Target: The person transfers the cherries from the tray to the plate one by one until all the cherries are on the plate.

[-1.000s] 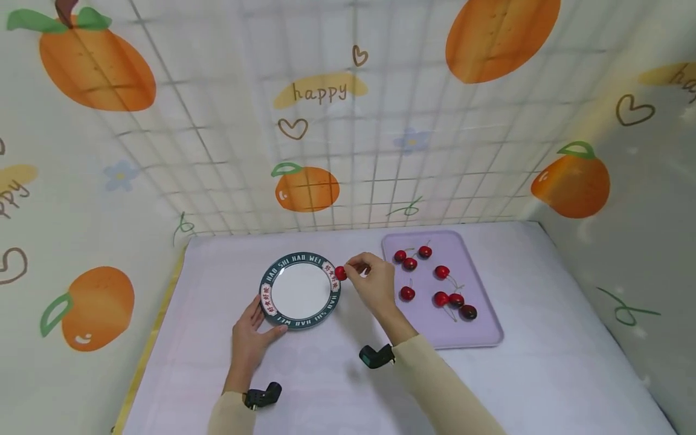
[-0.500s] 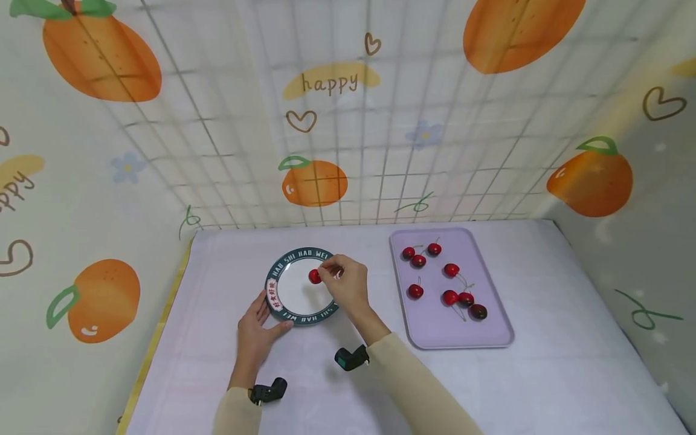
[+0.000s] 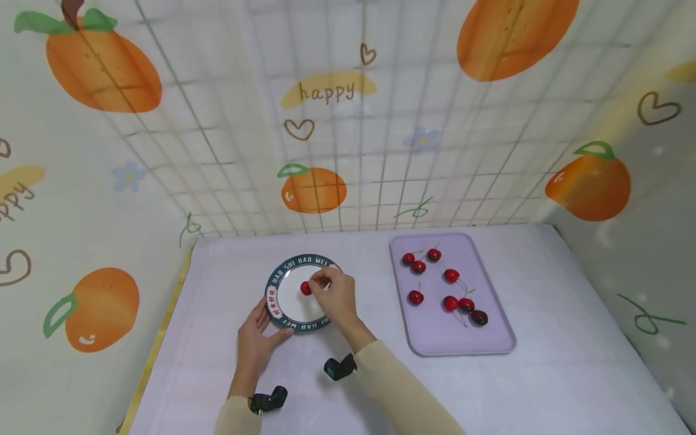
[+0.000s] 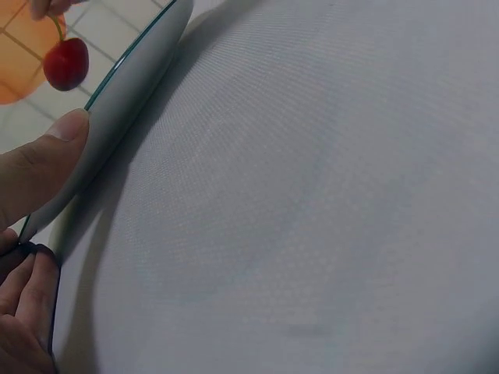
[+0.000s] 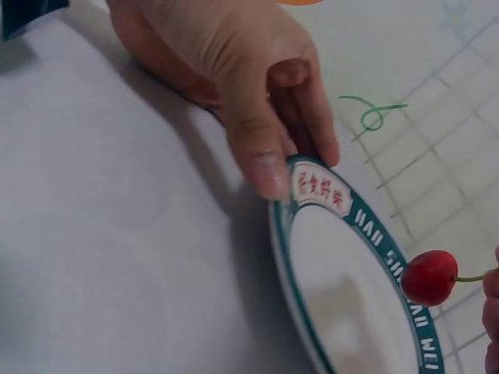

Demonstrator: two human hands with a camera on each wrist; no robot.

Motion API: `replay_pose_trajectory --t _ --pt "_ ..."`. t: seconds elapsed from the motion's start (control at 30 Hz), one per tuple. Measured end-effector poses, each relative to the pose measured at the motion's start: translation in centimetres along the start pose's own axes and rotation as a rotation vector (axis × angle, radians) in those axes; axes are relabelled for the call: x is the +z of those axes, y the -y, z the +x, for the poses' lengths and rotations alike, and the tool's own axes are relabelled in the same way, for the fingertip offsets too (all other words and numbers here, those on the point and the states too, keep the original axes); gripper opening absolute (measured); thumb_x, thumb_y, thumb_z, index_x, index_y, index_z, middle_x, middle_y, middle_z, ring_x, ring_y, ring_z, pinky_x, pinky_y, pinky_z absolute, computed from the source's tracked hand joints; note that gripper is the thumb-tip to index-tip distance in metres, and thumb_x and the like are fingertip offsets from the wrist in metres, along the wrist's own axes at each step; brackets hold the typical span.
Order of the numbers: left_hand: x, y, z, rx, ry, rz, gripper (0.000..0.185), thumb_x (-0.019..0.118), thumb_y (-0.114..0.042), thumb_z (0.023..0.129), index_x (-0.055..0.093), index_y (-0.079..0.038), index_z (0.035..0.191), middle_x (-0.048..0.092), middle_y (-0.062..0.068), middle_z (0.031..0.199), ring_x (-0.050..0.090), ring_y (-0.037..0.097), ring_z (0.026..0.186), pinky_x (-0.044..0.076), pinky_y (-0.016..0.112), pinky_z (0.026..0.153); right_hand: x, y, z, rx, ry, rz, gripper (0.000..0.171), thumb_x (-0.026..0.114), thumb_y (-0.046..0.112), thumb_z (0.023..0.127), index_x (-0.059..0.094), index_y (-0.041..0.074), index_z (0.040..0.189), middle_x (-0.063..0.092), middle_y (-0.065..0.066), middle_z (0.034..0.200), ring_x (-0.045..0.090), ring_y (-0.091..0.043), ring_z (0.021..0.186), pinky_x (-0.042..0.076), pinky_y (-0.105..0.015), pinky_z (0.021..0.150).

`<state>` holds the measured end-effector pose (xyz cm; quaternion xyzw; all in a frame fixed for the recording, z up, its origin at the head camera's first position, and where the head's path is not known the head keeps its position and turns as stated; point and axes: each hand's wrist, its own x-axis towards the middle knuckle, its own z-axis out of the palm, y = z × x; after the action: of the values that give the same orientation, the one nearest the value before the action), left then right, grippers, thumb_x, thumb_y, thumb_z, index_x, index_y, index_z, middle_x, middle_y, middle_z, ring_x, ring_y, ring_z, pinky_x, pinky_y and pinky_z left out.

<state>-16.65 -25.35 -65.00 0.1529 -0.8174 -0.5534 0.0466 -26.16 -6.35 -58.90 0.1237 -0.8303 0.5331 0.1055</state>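
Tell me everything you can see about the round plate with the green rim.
The plate is round and shallow, glossy like ceramic, with a bare white centre and a dark green rim bearing white letters and red labels. It lies flat on the white table, left of the purple tray. The left hand grips its near edge, thumb on the rim. The right hand holds a red cherry by its stem above it.

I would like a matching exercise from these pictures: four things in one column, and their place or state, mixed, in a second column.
Things:
1. cherry
2. plate
3. tray
4. left hand

Places or states:
A. lilac, carries eight cherries
B. hangs by its stem from the right hand, above the plate
C. grips the plate's near rim
D. white centre, dark green lettered rim

Pairs: 1-B, 2-D, 3-A, 4-C
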Motion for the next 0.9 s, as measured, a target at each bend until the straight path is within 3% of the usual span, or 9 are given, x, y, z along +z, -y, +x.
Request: replay_pose_trajectory --t 0.3,0.73,0.9 --pt "-0.1 -0.1 -0.6 -0.010 -0.001 0.012 0.108 0.095 -0.017 0.076 0.033 -0.011 0.165 0.039 0.012 0.166 0.043 0.030 0.150 0.041 0.036 0.123 0.5 -0.9 -0.9 0.040 0.020 -0.016 0.004 0.080 0.004 0.088 0.079 0.006 0.091 0.071 0.001 0.078 0.063 -0.015 0.076 0.053 -0.021 0.062" --pt "0.1 0.3 0.1 0.002 -0.006 -0.002 0.111 0.097 -0.018 0.074 0.033 -0.009 0.164 0.038 0.013 0.166 0.043 0.031 0.150 0.041 0.034 0.123 0.5 -1.2 -1.0 0.101 0.011 -0.049 0.004 0.082 0.006 0.090 0.079 0.007 0.090 0.070 0.002 0.080 0.063 -0.018 0.078 0.056 -0.022 0.064" --pt "0.1 0.5 0.1 0.017 -0.004 -0.010 0.111 0.097 -0.018 0.074 0.033 -0.007 0.164 0.038 0.014 0.166 0.043 0.031 0.150 0.040 0.030 0.122 0.2 -1.3 -1.2 0.083 -0.010 -0.076 0.005 0.083 0.004 0.088 0.079 0.007 0.090 0.071 0.000 0.080 0.064 -0.018 0.076 0.057 -0.024 0.063"
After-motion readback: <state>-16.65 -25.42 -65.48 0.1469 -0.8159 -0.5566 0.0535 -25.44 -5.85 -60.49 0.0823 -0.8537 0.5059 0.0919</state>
